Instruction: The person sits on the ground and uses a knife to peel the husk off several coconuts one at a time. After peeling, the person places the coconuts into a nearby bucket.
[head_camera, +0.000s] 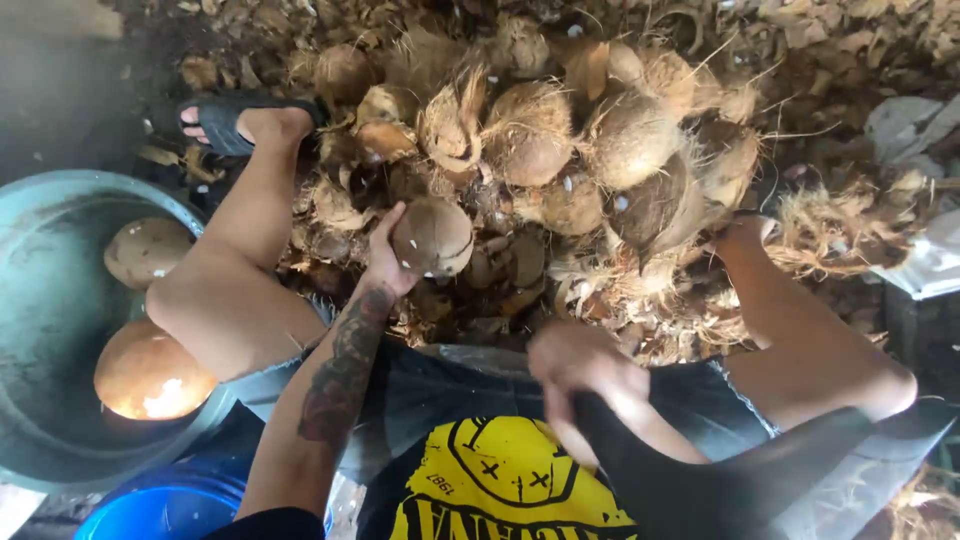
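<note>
My left hand (385, 262) fingers wrap the round brown husked coconut (433, 237); my right hand (580, 365), blurred, grips a dark blade handle nearer my body.

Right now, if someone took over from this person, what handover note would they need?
Left hand grips a husked coconut held out over the husk pile. Right hand is blurred, closed around a dark blade handle near the lap. Done: two peeled coconuts lie in the grey tub on the left. Left: several unhusked coconuts wait in the pile ahead, between the feet.
</note>
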